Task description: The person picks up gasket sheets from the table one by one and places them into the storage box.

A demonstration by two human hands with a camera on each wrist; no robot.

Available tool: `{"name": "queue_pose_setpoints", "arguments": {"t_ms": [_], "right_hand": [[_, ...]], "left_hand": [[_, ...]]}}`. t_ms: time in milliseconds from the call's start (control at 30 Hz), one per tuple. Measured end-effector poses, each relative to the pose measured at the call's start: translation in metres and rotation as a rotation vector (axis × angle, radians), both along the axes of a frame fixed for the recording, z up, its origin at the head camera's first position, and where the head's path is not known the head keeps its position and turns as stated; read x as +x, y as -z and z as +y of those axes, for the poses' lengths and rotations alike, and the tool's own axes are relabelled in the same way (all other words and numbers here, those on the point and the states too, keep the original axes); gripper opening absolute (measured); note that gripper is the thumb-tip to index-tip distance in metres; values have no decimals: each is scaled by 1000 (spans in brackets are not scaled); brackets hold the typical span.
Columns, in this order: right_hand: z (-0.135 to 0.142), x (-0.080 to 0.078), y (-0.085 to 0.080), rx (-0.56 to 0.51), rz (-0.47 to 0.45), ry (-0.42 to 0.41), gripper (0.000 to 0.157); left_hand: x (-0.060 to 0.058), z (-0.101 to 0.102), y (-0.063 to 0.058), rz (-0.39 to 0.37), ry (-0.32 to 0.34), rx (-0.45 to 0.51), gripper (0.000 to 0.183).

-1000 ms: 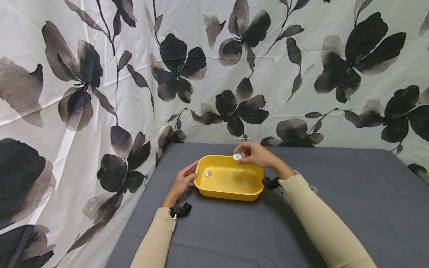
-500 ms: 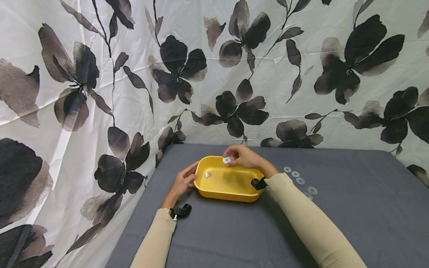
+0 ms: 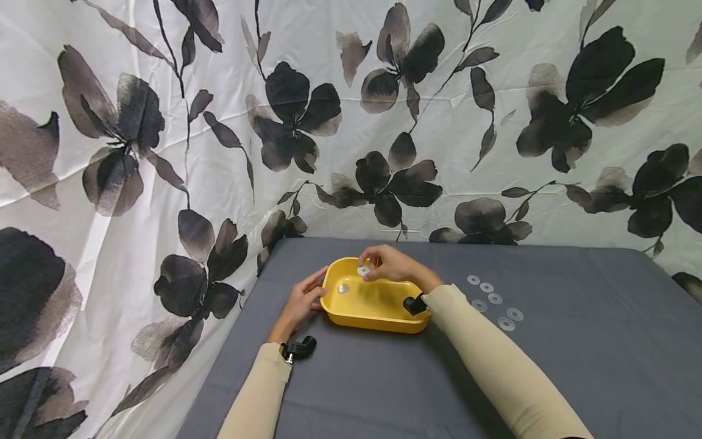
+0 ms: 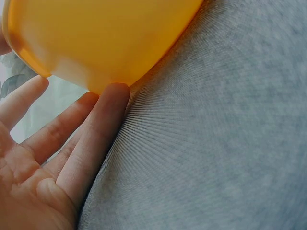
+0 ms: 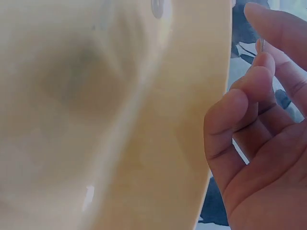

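A yellow rectangular container (image 3: 378,320) with rounded corners sits on the table. My left hand (image 3: 298,303) rests against its left end; in the left wrist view the fingers (image 4: 103,120) extend nearly straight and their tips touch the outer wall. My right hand (image 3: 393,267) pinches a flat washer (image 3: 363,270) between thumb and fingertips, above the container's far left part. Only the washer's thin edge shows in the right wrist view. Another washer (image 3: 343,289) lies inside the container near its left end.
Several more washers (image 3: 495,299) lie scattered on the grey-covered table (image 3: 576,341), right of the container. Behind and to the left hangs a white curtain (image 3: 329,146) with dark flowers. My right forearm (image 3: 493,353) passes close by the scattered washers.
My right hand has moved left and slightly down over the container, carrying the pinched washer. The washers on the table have come into view from behind my right arm. The left hand stays put.
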State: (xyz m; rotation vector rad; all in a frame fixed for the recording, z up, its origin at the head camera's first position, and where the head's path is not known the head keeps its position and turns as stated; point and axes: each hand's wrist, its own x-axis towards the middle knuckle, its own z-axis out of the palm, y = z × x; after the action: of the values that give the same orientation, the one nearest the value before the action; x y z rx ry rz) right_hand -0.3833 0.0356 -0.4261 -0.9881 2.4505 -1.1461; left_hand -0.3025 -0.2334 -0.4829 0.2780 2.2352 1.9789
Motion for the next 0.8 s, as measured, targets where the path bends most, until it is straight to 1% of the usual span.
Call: {"name": "queue_pose_setpoints", "arguments": {"t_ms": [233, 333, 467, 533, 800], "right_hand": [[-5, -3, 8, 14, 3, -19, 27], [-7, -5, 12, 24, 3, -16, 25], [-10, -6, 16, 40, -9, -19, 24], [-11, -6, 18, 49, -14, -17, 24], [-17, -7, 25, 84, -26, -5, 24]], "left_hand": [[-1, 0, 1, 3, 10, -2, 57], [-6, -1, 8, -2, 7, 2, 56], [-13, -2, 22, 2, -26, -4, 53], [-14, -1, 25, 12, -43, -8, 52], [-14, 0, 28, 43, -83, -15, 52]]}}
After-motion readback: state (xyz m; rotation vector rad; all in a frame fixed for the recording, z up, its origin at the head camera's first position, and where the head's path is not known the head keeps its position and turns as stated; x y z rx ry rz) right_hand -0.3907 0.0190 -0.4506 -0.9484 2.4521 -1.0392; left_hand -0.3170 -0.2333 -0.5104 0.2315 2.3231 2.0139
